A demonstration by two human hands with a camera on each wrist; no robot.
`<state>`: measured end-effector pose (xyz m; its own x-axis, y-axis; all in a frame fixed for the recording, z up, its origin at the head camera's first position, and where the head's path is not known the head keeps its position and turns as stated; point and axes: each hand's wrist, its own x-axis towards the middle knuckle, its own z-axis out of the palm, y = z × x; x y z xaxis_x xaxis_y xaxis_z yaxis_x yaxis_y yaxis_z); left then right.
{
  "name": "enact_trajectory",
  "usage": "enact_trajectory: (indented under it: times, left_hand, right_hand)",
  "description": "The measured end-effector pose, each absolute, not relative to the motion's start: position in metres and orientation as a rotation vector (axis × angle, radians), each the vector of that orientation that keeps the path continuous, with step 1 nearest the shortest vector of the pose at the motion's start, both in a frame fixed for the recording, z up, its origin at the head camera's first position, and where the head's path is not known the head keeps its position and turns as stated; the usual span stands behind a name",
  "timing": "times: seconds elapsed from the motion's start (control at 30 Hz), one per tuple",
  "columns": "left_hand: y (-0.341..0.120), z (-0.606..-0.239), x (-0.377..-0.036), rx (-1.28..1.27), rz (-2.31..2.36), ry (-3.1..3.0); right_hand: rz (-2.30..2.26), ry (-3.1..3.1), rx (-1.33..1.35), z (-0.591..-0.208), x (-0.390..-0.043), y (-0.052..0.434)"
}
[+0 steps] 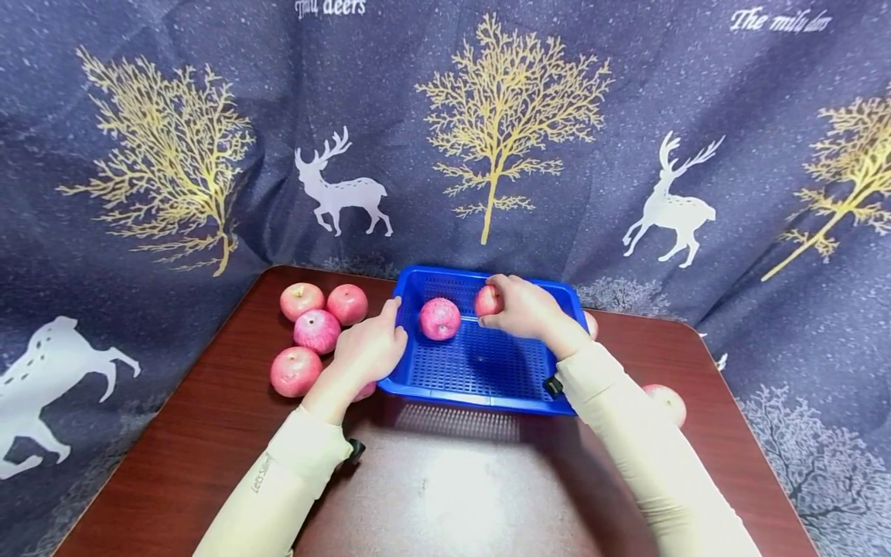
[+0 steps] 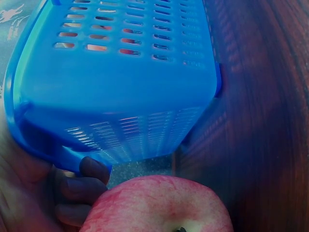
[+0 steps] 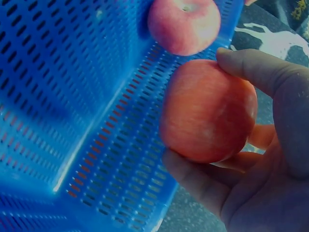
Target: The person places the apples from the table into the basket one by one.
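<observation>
I see my right hand (image 1: 524,308) curled around a red apple (image 3: 207,110), over the far part of the blue basket (image 1: 480,391). My left hand (image 1: 369,348) grips the basket's left rim, I think. Another apple (image 1: 440,318) sits just left.

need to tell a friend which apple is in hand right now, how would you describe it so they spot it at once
Start at the blue basket in the middle of the brown table. Over its far right part, the right hand grips a pink-red apple. The other apple in the basket lies loose on the floor, and the rest sit on the table outside; only this one is wrapped by fingers.
</observation>
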<state>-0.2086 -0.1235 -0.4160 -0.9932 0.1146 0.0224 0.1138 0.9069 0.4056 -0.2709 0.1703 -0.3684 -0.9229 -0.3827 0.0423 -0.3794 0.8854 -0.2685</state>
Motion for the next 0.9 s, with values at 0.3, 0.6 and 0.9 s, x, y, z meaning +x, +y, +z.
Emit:
enact_trajectory:
  times: [0.3, 0.6, 0.9]
  left_hand:
    - [-0.123, -0.417, -0.208, 0.189, 0.647, 3.066]
    - [-0.123, -0.417, -0.209, 0.193, 0.654, 3.069]
    - [-0.124, -0.416, -0.209, 0.199, 0.656, 3.07]
  right_hand:
    - [-0.401, 2.994, -0.641, -0.385, -0.275, 0.161]
    - [-0.391, 2.994, -0.675, -0.398, -0.277, 0.156]
    - [-0.41, 3.017, -0.685, -0.408, -0.284, 0.154]
